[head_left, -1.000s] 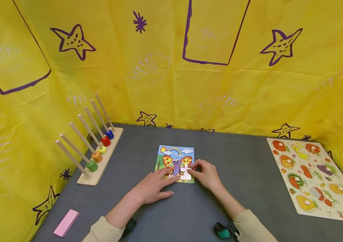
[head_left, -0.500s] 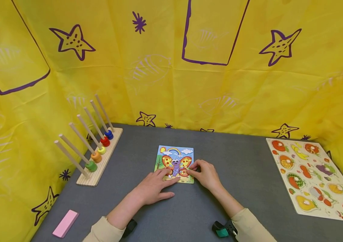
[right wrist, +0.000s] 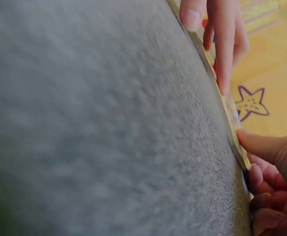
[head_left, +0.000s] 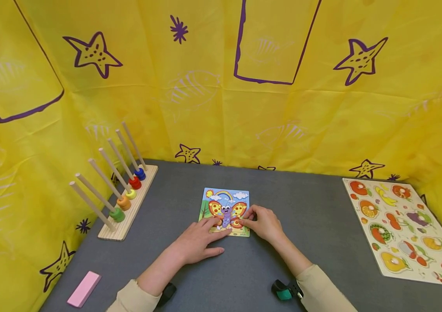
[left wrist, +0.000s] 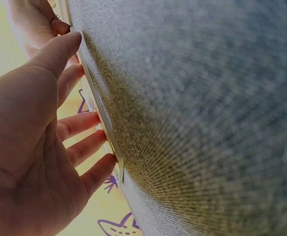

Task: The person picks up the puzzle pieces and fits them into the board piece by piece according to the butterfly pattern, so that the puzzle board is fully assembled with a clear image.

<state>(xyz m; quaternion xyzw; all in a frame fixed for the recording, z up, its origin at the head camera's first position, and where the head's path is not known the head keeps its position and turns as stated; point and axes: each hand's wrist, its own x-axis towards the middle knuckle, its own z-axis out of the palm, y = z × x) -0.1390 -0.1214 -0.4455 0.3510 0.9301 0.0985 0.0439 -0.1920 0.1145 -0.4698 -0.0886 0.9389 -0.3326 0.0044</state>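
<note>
A jigsaw puzzle [head_left: 226, 195] with a smiling butterfly, a rainbow and a sun lies flat on the table. My left hand [head_left: 195, 242] rests on its lower left part with fingers fairly straight. The left wrist view shows that hand's fingertips touching the puzzle's face, its thumb apart from the others. At the puzzle's right side, my right hand [head_left: 265, 225] pinches the lower right puzzle piece [head_left: 236, 224], which shows part of the butterfly's wing. In the right wrist view its thumb presses on top while the other fingers curl at the edge; they partly hide the piece.
On the left stands a wooden peg stand [head_left: 141, 195] with coloured rings on upright pegs. A pink block [head_left: 84, 289] lies front left. A fruit puzzle board [head_left: 404, 229] lies on the right. Yellow cloth [head_left: 205, 117] closes off the back and sides of the grey table [head_left: 303, 199].
The lower right piece had a bright white glare one second ago; now its printed colours show and it lies flatter. Both hands have stayed nearly in place.
</note>
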